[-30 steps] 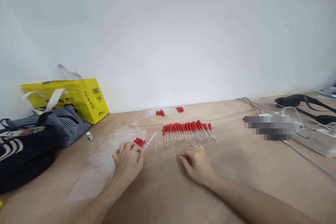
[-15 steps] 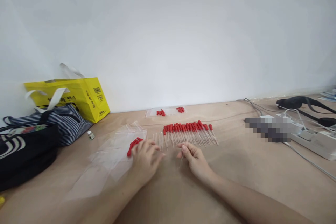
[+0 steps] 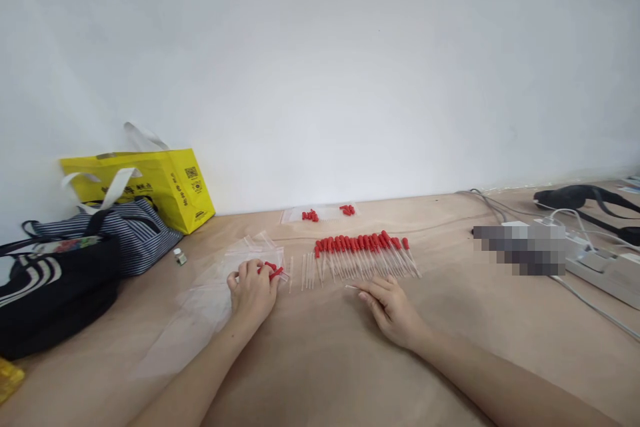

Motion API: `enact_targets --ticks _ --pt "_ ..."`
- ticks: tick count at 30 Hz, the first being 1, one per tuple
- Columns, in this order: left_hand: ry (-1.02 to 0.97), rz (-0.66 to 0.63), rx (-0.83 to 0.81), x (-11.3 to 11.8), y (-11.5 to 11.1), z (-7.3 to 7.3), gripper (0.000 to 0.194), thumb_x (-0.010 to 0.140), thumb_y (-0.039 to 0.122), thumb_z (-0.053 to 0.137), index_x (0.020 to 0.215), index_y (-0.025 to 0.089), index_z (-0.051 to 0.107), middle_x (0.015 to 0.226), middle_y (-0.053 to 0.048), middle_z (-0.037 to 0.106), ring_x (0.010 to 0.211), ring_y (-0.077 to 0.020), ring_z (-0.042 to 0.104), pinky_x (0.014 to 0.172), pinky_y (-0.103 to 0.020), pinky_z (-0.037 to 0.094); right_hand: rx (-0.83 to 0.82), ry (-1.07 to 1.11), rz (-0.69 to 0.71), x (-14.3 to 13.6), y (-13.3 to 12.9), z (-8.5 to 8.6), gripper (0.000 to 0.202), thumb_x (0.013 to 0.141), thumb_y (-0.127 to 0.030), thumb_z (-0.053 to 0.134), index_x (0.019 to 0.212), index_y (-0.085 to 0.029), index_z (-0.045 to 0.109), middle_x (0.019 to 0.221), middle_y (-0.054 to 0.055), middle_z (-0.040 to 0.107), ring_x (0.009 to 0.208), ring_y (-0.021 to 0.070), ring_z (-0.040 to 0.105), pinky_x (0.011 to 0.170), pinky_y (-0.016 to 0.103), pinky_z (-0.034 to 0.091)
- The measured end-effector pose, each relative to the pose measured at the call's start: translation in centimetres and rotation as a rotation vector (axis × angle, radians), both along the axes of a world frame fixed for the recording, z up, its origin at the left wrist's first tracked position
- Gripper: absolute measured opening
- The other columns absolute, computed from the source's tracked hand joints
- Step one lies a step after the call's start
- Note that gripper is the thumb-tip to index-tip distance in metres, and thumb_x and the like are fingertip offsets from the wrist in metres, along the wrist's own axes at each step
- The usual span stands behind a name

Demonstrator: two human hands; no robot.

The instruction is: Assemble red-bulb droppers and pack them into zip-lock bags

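Note:
My left hand (image 3: 253, 293) is bent over the red rubber bulbs (image 3: 275, 271) on the clear plastic bags. Its fingertips are partly hidden, so I cannot tell if a bulb is gripped. In my right hand (image 3: 393, 310), a thin clear dropper tube (image 3: 352, 287) is pinched, its end pointing left. Between and beyond the hands lie several bare clear tubes (image 3: 308, 271). To their right is a row of red-bulbed droppers (image 3: 367, 253), bulbs toward the wall.
Another clear bag (image 3: 327, 214) with red bulbs lies near the wall. On the left are a yellow bag (image 3: 175, 180), a striped bag (image 3: 143, 237), a black bag (image 3: 65, 300) and a small bottle (image 3: 180, 256). A power strip (image 3: 605, 280) with cables and a black strap (image 3: 565, 197) lie right.
My left hand has moved left onto the red bulbs. My right hand has shifted slightly right with the tube, which now lies more level. The view has turned slightly left.

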State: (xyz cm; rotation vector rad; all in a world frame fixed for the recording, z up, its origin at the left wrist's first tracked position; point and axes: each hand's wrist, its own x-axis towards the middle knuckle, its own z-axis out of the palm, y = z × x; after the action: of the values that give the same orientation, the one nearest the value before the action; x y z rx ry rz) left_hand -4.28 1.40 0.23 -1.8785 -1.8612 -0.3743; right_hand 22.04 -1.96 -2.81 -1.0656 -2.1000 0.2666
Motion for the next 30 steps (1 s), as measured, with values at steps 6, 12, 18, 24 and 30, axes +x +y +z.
enact_targets --ticks 6,12,18,24,30 --pt "-0.204 -0.374 -0.001 2.3 -1.8 -0.1 0.013 0.08 0.023 0.043 0.08 0.019 0.055 0.091 -0.007 0.058 0.09 -0.0232 0.048 0.076 -0.036 0.032 0.04 -0.064 -0.011 -0.2 0.0 0.1 0.027 0.086 -0.018 0.035 0.101 -0.022 0.056 0.081 0.004 0.061 0.07 0.014 0.053 0.065 0.028 0.029" --pt "-0.398 -0.641 -0.155 5.3 -4.2 -1.2 0.015 0.084 0.021 0.038 0.088 0.021 0.053 0.085 -0.001 0.062 0.082 -0.0188 0.054 0.077 -0.036 0.031 0.041 -0.084 0.027 -0.7 0.0 0.2 0.026 0.085 -0.018 0.036 0.101 -0.022 0.057 0.078 0.003 0.06 0.07 0.013 0.051 0.067 0.028 0.027" --pt "-0.407 -0.683 -0.17 5.6 -4.3 -1.1 0.019 0.085 0.021 0.038 0.093 0.024 0.056 0.089 0.0 0.064 0.084 -0.0192 0.055 0.078 -0.037 0.031 0.064 -0.092 0.046 -1.1 -0.1 0.3 0.025 0.086 -0.019 0.036 0.1 -0.022 0.056 0.076 0.002 0.059 0.068 0.0125 0.05 0.066 0.027 0.026" --pt "-0.513 -0.678 -0.161 5.8 -4.3 -1.6 0.019 0.086 0.026 0.037 0.088 0.022 0.055 0.083 -0.001 0.063 0.08 -0.0184 0.056 0.076 -0.035 0.033 0.098 -0.101 0.065 -1.9 -0.3 0.1 0.023 0.085 -0.016 0.035 0.094 -0.02 0.056 0.068 0.001 0.056 0.061 0.0117 0.045 0.063 0.026 0.024" --pt "-0.518 -0.694 -0.128 5.8 -4.3 -1.6 0.022 0.086 0.028 0.037 0.077 0.021 0.055 0.074 0.0 0.063 0.073 -0.0175 0.056 0.074 -0.034 0.032 0.241 -0.189 0.063 -2.3 -0.5 0.0 0.021 0.082 -0.013 0.036 0.076 -0.016 0.055 0.061 0.0 0.054 0.053 0.0102 0.037 0.06 0.027 0.02"
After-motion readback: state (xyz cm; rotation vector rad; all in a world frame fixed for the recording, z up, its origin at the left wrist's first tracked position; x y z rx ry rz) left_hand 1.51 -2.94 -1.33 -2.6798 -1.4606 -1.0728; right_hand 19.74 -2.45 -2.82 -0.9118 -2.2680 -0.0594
